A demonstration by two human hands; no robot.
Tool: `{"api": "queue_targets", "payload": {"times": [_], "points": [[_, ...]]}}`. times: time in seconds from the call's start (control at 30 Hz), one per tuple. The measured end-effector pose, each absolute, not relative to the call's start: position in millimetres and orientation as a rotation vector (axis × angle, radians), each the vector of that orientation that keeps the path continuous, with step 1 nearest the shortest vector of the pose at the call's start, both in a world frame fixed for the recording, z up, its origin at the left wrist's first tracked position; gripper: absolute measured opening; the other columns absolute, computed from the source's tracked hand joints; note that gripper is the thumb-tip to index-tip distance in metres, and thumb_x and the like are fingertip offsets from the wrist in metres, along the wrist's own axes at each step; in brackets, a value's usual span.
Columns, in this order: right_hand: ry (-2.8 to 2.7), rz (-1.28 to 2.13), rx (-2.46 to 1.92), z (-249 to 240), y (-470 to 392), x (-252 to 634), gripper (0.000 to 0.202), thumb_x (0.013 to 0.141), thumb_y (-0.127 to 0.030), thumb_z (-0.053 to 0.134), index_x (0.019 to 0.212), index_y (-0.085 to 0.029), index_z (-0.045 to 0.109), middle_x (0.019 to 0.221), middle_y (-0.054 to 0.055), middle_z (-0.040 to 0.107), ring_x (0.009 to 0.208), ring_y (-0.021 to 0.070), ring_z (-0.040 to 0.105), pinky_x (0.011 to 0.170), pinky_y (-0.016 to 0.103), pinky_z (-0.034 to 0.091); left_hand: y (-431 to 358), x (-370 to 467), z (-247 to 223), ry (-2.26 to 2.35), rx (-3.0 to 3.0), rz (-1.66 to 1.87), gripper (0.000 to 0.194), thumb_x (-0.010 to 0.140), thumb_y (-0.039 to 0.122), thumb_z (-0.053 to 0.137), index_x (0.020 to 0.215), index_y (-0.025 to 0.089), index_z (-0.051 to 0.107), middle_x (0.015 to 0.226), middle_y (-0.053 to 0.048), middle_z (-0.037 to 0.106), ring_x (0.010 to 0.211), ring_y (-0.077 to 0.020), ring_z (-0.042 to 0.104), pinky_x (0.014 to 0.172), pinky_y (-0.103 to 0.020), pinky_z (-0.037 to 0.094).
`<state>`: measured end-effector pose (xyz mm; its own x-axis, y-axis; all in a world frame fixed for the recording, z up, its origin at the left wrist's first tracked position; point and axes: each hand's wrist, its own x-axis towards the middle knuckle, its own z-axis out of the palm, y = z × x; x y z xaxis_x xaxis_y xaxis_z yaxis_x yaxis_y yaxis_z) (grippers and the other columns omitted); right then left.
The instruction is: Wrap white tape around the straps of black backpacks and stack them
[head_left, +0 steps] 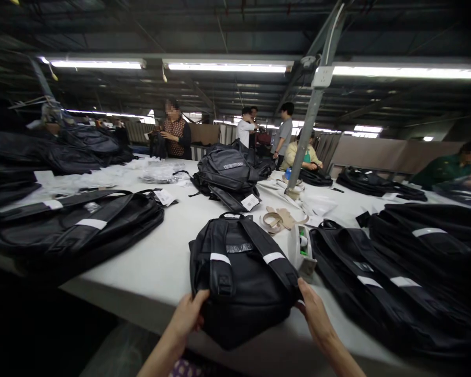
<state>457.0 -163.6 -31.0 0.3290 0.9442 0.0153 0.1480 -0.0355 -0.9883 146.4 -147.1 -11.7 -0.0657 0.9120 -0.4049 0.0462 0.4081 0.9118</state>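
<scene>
Bare forearms reach up from the bottom edge of the frame to a black backpack (pixel 255 293) at lower centre. Its left lower corner is in the left hand (pixel 186 317) — thumb on top, fingers curled under — while the right hand (pixel 313 309) grips the right lower edge, mostly closed, some fingertips hidden. It lies straps up on a white table (pixel 141 264), its bottom end over the near edge; a white band (pixel 220 258) wraps each strap. Just beside it, right of centre, stands a pale holder with green parts (pixel 299 246). More black bags lie at the left (pixel 113 225) and right (pixel 400 262) — another pile (pixel 227 170) sits beyond, at centre.
</scene>
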Motion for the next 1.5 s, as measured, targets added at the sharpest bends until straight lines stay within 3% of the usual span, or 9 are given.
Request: {"api": "queue_targets", "payload": {"times": [0.23,0.4,0.63,0.77,0.87,1.0,1.17,1.27,1.5], "points": [[-1.843,0.380,-1.293,-11.0,-191.0,407.9,0.037,0.081,-0.039,0.055,0.112,-0.019,0.058,0.109,0.012,0.059,0.098,0.0252,0.058,0.083,0.038,0.051,-102.5,76.5,20.1,1.506,0.867,1.081,0.043,0.064,0.059,0.054,0.057,0.018,0.044,0.039,0.008,0.034,0.035,-0.0074,0.031,0.036,-0.020,0.022],[-2.243,-0.121,-1.137,-38.0,-175.2,356.8,0.044,0.073,-0.027,0.066,0.114,-0.013,0.055,0.111,0.016,0.059,0.105,0.0287,0.053,0.089,0.045,0.048,-111.1,71.2,-24.2,1.582,0.857,1.104,0.051,0.066,0.063,0.053,0.074,0.013,0.059,0.058,-0.001,0.056,0.054,-0.0169,0.053,0.047,-0.027,0.042],[-2.311,-0.094,-1.331,-44.0,-150.5,328.1,0.079,0.043,-0.035,0.085,0.113,-0.012,0.058,0.111,0.018,0.059,0.105,0.0360,0.049,0.093,0.051,0.043,-146.7,68.4,-51.0,1.505,1.314,1.246,0.053,0.086,0.054,0.031,0.104,0.014,0.060,0.102,-0.011,0.064,0.096,-0.0247,0.058,0.083,-0.037,0.047],[-2.383,-0.011,-1.293,-47.8,-142.0,339.4,0.074,0.047,-0.023,0.084,0.115,-0.011,0.055,0.110,0.017,0.058,0.103,0.0325,0.050,0.089,0.044,0.049,-164.2,58.2,-70.7,1.463,1.938,1.197,0.040,0.090,0.035,0.032,0.123,0.018,0.047,0.119,-0.011,0.054,0.113,-0.0231,0.048,0.097,-0.040,0.040],[-2.404,0.003,-1.212,-42.9,-130.4,349.3,0.069,0.055,-0.015,0.078,0.118,-0.008,0.051,0.113,0.018,0.056,0.106,0.0309,0.049,0.091,0.042,0.048,-164.1,55.3,-84.8,1.333,2.435,1.152,0.053,0.083,0.040,0.047,0.128,0.014,0.039,0.123,-0.015,0.049,0.122,-0.0291,0.038,0.099,-0.046,0.038],[-2.409,-0.113,-1.109,-10.0,-116.6,352.8,0.055,0.062,-0.002,0.061,0.116,-0.007,0.049,0.111,0.018,0.054,0.106,0.0284,0.048,0.087,0.040,0.049,-148.9,65.4,-90.5,1.228,2.790,1.244,0.064,0.072,0.046,0.061,0.122,0.011,0.040,0.114,-0.016,0.052,0.116,-0.0312,0.043,0.095,-0.048,0.042],[-2.360,-0.342,-1.085,38.8,-103.6,350.9,0.017,0.069,-0.007,0.054,0.085,-0.014,0.059,0.085,0.011,0.058,0.083,0.0244,0.052,0.072,0.036,0.050,-120.8,77.3,-79.7,1.231,2.762,1.553,0.020,0.084,0.023,0.040,0.103,0.017,0.045,0.084,-0.008,0.056,0.082,-0.0216,0.055,0.070,-0.036,0.050],[-2.220,-0.334,-1.238,30.6,-97.6,363.8,0.012,0.069,-0.014,0.055,0.080,-0.014,0.058,0.078,0.009,0.056,0.075,0.0230,0.053,0.066,0.035,0.049,-108.6,82.9,-69.8,1.144,2.927,1.156,0.027,0.080,0.012,0.039,0.106,0.017,0.046,0.071,-0.003,0.054,0.064,-0.0175,0.051,0.058,-0.030,0.046],[-2.236,0.141,-1.506,4.4,-117.7,377.1,0.042,0.069,-0.035,0.066,0.105,-0.018,0.055,0.103,0.010,0.055,0.095,0.0249,0.053,0.081,0.037,0.048,-98.7,96.4,-40.6,1.167,3.018,0.427,0.065,0.068,0.006,0.049,0.127,0.030,0.037,0.079,-0.003,0.057,0.074,-0.0197,0.053,0.063,-0.029,0.042]]}}
